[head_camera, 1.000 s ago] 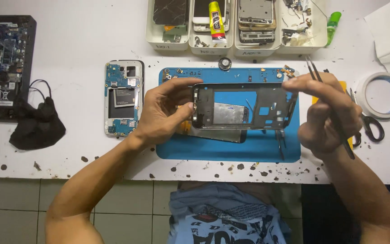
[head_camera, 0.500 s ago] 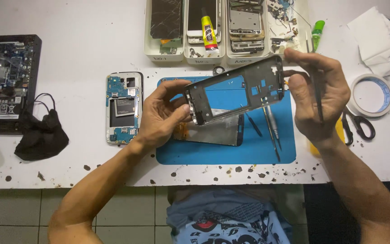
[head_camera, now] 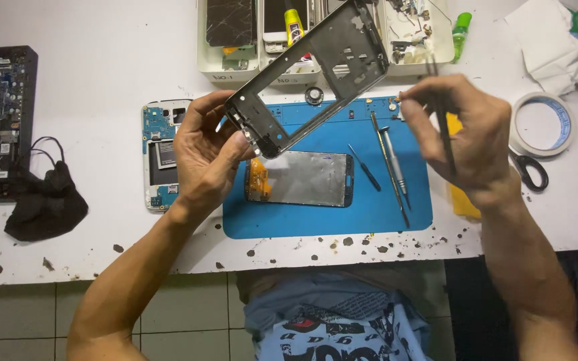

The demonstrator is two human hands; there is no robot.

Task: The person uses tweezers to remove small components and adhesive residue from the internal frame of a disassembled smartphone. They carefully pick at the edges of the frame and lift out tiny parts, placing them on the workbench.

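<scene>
- Your left hand (head_camera: 209, 157) has lifted the phone frame (head_camera: 309, 77) off the blue mat (head_camera: 382, 207), tilting it up toward the parts trays (head_camera: 229, 67); its grip is clamped on the frame's lower end.
- Your right hand (head_camera: 466, 137) has let go of the frame and now pinches only the thin tweezers (head_camera: 444, 134), fingers together.
- The frame is a hollow, dark rectangle (metal-looking, with cut-outs).
- The flat, glossy screen panel (head_camera: 302, 179) now lies uncovered on the rubbery-looking mat, beside slim screwdrivers (head_camera: 393, 160) on the speckled white surface (head_camera: 102, 247).
</scene>
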